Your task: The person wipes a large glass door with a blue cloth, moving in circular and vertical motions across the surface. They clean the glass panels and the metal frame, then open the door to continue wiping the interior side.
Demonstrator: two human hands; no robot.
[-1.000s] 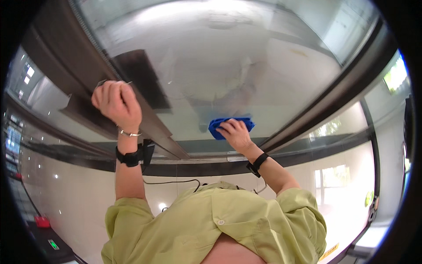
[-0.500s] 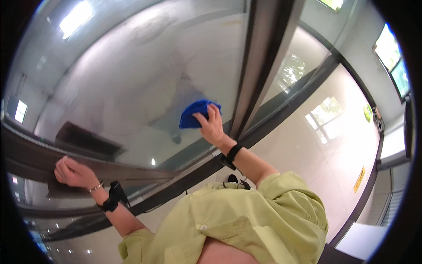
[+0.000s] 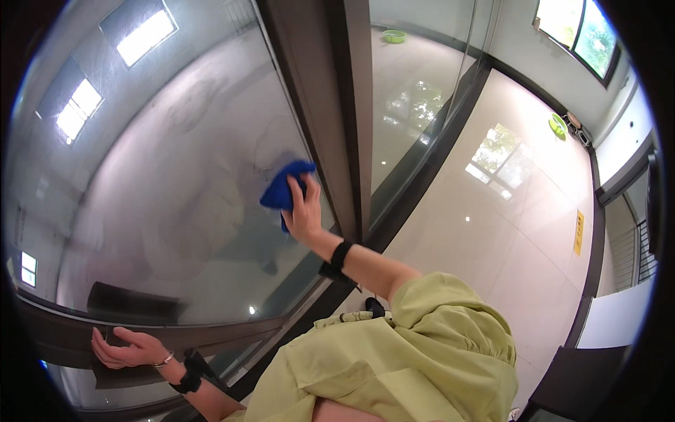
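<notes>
A big glass pane (image 3: 176, 183) fills the left and centre of the frame, hazy with streaks and reflecting ceiling lights at the upper left. A dark frame post (image 3: 330, 105) runs down from top centre along the pane's right edge, and a dark rail (image 3: 211, 334) crosses the lower left under the glass. To the right lies a pale glossy floor (image 3: 506, 211) (two green bowl-like things sit far off near the top and upper right, too small to tell more).

The yellow-green shirt (image 3: 394, 352) takes up the bottom centre.

The right hand (image 3: 304, 211), at mid-frame, presses a blue cloth (image 3: 283, 188) flat against the pane, fingers curled over the cloth's lower right edge, a black band on the wrist. The cloth lies up and to the left of the palm, bunched, with its long axis running roughly from upper right to lower left, and it sits just beside the post. The uncleaned haze spreads left and down from it.

The left hand (image 3: 123, 348), at the lower left, rests on the rail with fingers loosely curled over it, holding nothing else; it is well apart from the cloth, so the right hand is by far the nearer.
</notes>
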